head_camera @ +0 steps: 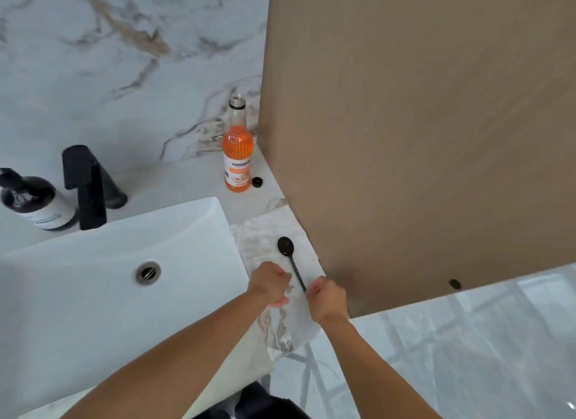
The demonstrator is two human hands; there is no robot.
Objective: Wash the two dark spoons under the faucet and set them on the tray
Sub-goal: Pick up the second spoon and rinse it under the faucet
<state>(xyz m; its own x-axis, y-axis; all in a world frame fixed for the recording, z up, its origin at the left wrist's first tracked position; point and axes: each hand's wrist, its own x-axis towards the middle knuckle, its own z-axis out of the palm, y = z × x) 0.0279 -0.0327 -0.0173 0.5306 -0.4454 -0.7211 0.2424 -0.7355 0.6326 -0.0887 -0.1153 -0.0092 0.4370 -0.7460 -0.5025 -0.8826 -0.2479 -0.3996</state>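
Observation:
One dark spoon [290,256] lies on the pale marble-patterned tray [265,231] to the right of the white sink [93,278]. Its bowl points away from me and its handle runs back into my right hand [328,297], whose fingers pinch the handle's end. A thin dark strip [323,269], possibly the second spoon's handle, shows just right of it against the brown panel; the rest of it is hidden. My left hand [271,283] rests on the tray's left part with its fingers curled and nothing visible in them. The black faucet [85,185] stands behind the sink with no water running.
An open bottle of orange drink [237,150] stands at the back of the counter with its black cap [257,182] beside it. A dark soap dispenser [34,200] sits left of the faucet. A tall brown panel [420,138] closes off the counter's right side. Glossy floor lies below right.

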